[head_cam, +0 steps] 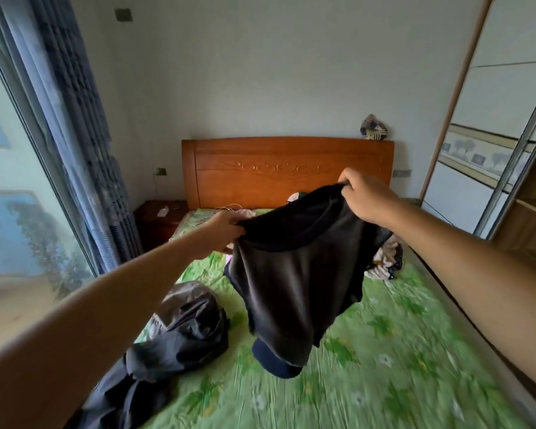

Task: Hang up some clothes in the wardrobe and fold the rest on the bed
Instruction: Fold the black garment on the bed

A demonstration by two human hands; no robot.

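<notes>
Where both bare forearms reach in from the lower corners of the view, a heap of dark clothing (pixel 180 329) lies nearest, crumpled on the left part of the bed (pixel 399 351). The bed has a green flowered sheet, which is blurred toward the near edge.

Beyond the heap, a dark garment (pixel 297 274) hangs in the air above the middle of the bed, clear of the sheet. Its upper edge is stretched between the two hands, and a navy ribbed cuff forms its lowest point. The left hand (pixel 226 226) grips the garment's upper left edge with its fingers curled into the cloth. The right hand (pixel 365 196), somewhat higher, pinches the upper right edge with closed fingers.

Behind the garment, a small pile of light and dark clothes (pixel 387 261) rests on the right side of the bed. Pale cloth (pixel 245 213) lies close to the wooden headboard (pixel 285 171).

A patterned object (pixel 373 128) sits on the right end of the headboard, against the wall. A dark wooden nightstand (pixel 160 219) stands to the left of the headboard.

Along the left side are a large window (pixel 13 212) and a blue curtain (pixel 75 134). Along the right side stands the wardrobe (pixel 502 134), with sliding panels.
</notes>
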